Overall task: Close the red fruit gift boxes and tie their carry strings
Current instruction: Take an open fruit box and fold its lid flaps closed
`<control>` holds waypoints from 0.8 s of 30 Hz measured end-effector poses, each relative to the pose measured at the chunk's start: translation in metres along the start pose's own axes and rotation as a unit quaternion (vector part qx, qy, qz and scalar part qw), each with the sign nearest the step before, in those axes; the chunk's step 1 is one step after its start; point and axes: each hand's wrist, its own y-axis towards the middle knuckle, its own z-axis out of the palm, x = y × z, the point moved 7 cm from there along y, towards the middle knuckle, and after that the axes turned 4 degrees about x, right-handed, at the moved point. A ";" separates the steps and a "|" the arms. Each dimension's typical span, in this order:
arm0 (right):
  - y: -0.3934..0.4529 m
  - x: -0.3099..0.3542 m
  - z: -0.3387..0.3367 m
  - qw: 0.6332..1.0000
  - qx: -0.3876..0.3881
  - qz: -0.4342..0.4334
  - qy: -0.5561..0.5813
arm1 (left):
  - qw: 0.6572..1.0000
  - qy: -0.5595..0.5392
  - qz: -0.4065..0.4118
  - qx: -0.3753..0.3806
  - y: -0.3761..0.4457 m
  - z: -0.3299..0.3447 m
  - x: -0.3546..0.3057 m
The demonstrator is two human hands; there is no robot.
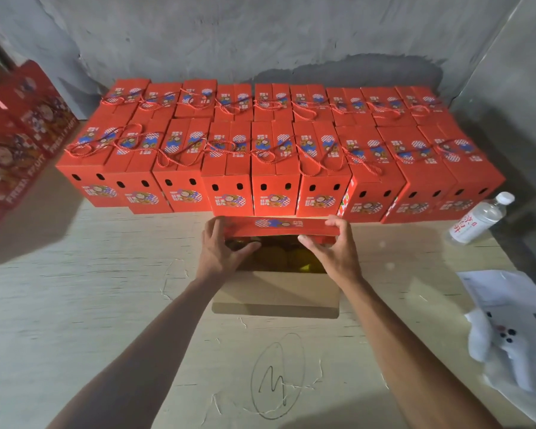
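Open gift box [276, 292]: centre of table [75, 305], near flap lying out toward the person. Left hand [218, 247] and right hand [334, 246] pinch far flap [279, 227] at its ends, fingers curled over it. Advice: fold evenly over the fruit [279, 255]. Beyond: tied boxes [273, 156] in rows.

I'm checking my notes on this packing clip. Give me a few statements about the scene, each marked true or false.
1. Both hands, left and right, hold the far flap of the open box. True.
2. The open box is empty. False: yellowish fruit shows inside.
3. The water bottle lies to the right of the closed boxes. True.
4. The closed boxes have no strings. False: red strings lie across their tops.
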 end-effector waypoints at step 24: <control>0.010 0.004 0.016 0.948 0.078 -0.065 -0.303 | 0.921 0.379 0.021 0.087 0.016 0.010 0.000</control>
